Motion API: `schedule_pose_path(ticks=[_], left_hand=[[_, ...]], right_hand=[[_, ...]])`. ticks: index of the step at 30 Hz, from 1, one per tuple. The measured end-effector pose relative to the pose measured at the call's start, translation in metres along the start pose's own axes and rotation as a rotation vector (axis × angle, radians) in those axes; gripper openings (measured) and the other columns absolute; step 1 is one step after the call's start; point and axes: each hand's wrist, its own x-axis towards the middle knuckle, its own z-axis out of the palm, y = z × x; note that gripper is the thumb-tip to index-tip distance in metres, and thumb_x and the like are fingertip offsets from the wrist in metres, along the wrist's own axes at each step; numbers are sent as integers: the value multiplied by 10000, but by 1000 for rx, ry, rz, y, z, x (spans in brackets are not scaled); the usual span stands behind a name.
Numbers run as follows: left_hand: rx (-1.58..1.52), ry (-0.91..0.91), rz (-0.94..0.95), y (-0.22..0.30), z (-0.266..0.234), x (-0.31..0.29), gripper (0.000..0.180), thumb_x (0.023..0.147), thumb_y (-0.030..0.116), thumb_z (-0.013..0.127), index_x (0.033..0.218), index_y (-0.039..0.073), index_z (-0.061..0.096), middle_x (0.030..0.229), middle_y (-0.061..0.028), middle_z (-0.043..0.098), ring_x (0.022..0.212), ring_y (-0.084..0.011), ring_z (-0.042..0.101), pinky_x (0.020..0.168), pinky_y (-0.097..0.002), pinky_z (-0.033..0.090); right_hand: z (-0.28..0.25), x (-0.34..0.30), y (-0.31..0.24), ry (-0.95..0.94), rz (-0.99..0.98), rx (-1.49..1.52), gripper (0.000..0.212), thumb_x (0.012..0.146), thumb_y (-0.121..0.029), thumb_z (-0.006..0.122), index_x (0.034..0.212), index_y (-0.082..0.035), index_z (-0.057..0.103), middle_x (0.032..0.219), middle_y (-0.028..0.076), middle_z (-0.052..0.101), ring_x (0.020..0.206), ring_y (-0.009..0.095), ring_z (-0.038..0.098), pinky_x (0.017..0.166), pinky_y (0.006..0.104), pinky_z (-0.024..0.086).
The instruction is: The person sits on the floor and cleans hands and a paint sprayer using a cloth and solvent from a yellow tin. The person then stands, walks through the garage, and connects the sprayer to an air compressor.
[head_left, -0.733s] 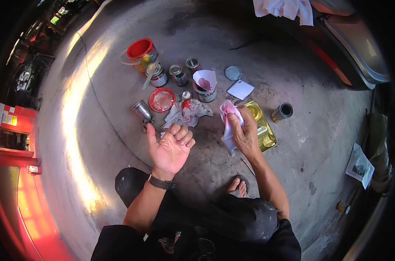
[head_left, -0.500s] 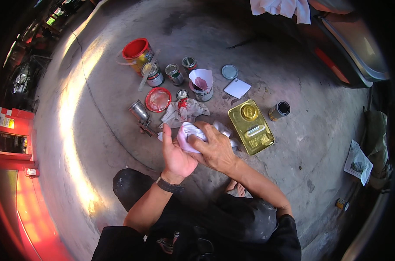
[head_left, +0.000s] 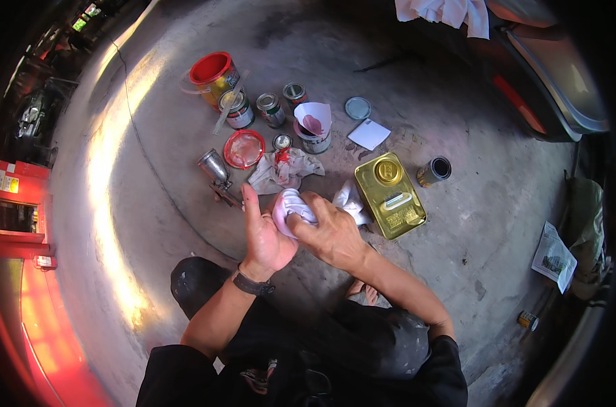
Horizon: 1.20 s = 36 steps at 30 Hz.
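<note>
You press a folded cloth (head_left: pixel 295 205), white with a pink stain, against your left hand (head_left: pixel 267 243) in front of your knees. Your right hand (head_left: pixel 336 234) is closed around the bunched cloth, fingers curled over it. Your left hand is spread, thumb upright and palm bare, its fingers mostly hidden behind the cloth; a dark band (head_left: pixel 253 283) circles the wrist. More white fabric (head_left: pixel 350 200) shows between your right hand and a gold can (head_left: pixel 391 195); whether it belongs to the same piece, you cannot tell.

Just beyond your left thumb, a spray gun (head_left: pixel 215 166) with a metal cup lies on the concrete floor (head_left: pixel 152 224). Near it sit a red-rimmed lid (head_left: pixel 244 149) and a crumpled rag (head_left: pixel 286 171) marked with red, a small tin (head_left: pixel 282 141) at its far edge. Farther out, a white paper cone (head_left: pixel 314 119) stands in the mouth of a can (head_left: pixel 316 143). Behind are small cans (head_left: pixel 271 112), a flat stick (head_left: pixel 232 102) and a yellow bucket (head_left: pixel 223 86) with a red rim. To the right are a round lid (head_left: pixel 358 108), a white card (head_left: pixel 369 134) and, past the gold can, an open dark can (head_left: pixel 433 171). A newspaper sheet (head_left: pixel 554 258) lies well apart at far right.
</note>
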Motion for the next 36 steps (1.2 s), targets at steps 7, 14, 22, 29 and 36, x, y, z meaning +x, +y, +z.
schedule_pose_path(ticks=[7, 14, 22, 29, 36], left_hand=[[81, -533, 332, 83, -19, 8, 863, 924, 803, 229, 1250, 73, 554, 1347, -140, 516, 1108, -232, 541, 978, -429, 442], [32, -32, 483, 105, -51, 9, 519, 1021, 523, 453, 1198, 54, 586, 1224, -139, 620, 1088, -232, 603, 990, -417, 487], [-87, -163, 325, 99, -54, 1, 626, 1006, 606, 417, 1198, 41, 607, 1133, -126, 682, 1025, -187, 645, 930, -356, 506], [550, -468, 272, 50, -44, -16, 465, 1017, 379, 573, 1166, -59, 620, 1102, -179, 698, 1016, -228, 677, 880, -329, 520], [523, -248, 398, 67, -52, -4, 483, 1010, 385, 587, 1168, -71, 613, 1081, -211, 707, 1009, -249, 689, 883, -335, 520]], right_hand=[[-26, -26, 6, -223, -37, -65, 403, 791, -123, 706, 1167, -120, 561, 1092, 164, 572, 771, 292, 664, 578, 391, 567], [-116, -1, -2, 290, 743, -115, 356, 940, -215, 688, 1188, -29, 512, 953, 236, 688, 861, 296, 699, 692, 384, 543], [-45, -24, 34, -408, 801, -588, 1183, 681, -533, 835, 1580, -123, 183, 1490, 348, 296, 1390, 511, 313, 1111, 628, 270], [-16, 10, 19, -365, 534, -756, 918, 824, -458, 701, 1542, -71, 279, 1541, 313, 256, 1438, 496, 246, 1103, 716, 194], [57, 59, -1, -502, 357, -64, 796, 818, -462, 742, 1401, 3, 466, 1314, 246, 527, 1197, 370, 530, 981, 523, 425]])
